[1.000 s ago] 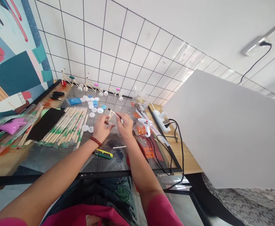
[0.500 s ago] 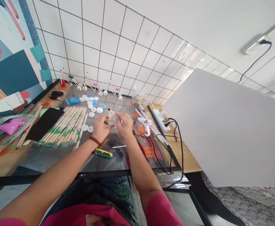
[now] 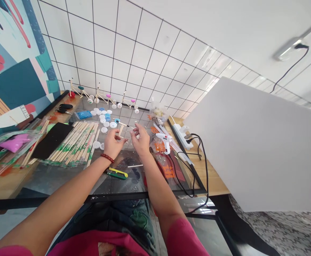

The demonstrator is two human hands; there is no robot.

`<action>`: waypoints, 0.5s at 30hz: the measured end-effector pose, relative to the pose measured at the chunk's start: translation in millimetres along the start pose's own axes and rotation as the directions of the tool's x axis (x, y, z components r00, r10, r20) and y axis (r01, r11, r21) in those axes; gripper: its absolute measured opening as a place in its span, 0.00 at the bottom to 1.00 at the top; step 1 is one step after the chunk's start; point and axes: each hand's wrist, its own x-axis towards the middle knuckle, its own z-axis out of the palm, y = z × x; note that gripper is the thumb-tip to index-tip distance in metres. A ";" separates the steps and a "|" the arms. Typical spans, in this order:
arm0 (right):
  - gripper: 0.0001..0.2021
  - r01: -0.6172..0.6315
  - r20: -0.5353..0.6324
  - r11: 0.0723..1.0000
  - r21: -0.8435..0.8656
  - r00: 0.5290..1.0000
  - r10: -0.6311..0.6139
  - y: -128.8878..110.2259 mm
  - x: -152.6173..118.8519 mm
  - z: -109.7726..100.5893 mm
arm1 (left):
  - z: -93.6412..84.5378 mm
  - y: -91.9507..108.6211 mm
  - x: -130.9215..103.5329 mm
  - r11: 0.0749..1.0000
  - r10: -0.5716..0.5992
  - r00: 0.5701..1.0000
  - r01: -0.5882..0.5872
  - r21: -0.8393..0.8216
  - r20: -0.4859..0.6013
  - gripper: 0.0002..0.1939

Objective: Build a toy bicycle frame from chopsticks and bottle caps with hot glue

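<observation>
My left hand (image 3: 114, 143) pinches a small wooden stick assembly (image 3: 121, 128), whose top crosspiece has dark ends. Just to its right is my right hand (image 3: 140, 139), fingers curled and slightly apart, with nothing clearly visible between them. Beyond the hands lie white and blue bottle caps (image 3: 113, 124). A loose white stick (image 3: 135, 166) rests on the table nearer to me, and a yellow and green cutter (image 3: 118, 173) lies below my left hand.
Bundled wrapped chopsticks (image 3: 74, 144) and a black sheet (image 3: 52, 140) lie at left. Small stick models (image 3: 103, 99) stand along the back. On the right are a white glue gun (image 3: 165, 141), glue sticks (image 3: 176, 147) and a power strip (image 3: 182, 136) with black cables.
My right hand has let go of the stick assembly and moved slightly away from it. The crosspiece on top now shows fully, with both dark ends visible.
</observation>
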 end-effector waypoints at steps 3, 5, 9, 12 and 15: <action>0.12 -0.002 -0.011 1.000 0.022 1.000 0.003 -0.5 0.2 1.3 | -0.4 2.3 -0.1 1.000 -0.022 1.000 0.022 -0.008 0.002 0.23; 0.12 0.001 -0.019 1.000 0.025 1.000 -0.001 -2.1 0.5 1.0 | -0.4 3.3 -0.4 1.000 -0.024 1.000 0.024 -0.018 0.012 0.23; 0.12 0.013 -0.027 0.999 0.037 1.000 -0.012 -3.5 0.2 0.4 | 0.3 3.1 -1.3 1.000 -0.012 1.000 0.012 -0.013 0.009 0.22; 0.12 0.016 -0.024 0.999 0.038 1.000 -0.015 -2.2 -0.8 1.1 | 0.5 2.4 -0.9 1.000 -0.009 1.000 0.009 -0.024 0.002 0.22; 0.13 -0.005 -0.029 1.000 0.028 1.000 0.005 -0.7 -1.3 1.7 | -1.3 3.9 0.7 0.993 0.058 0.998 -0.059 -0.099 -0.008 0.21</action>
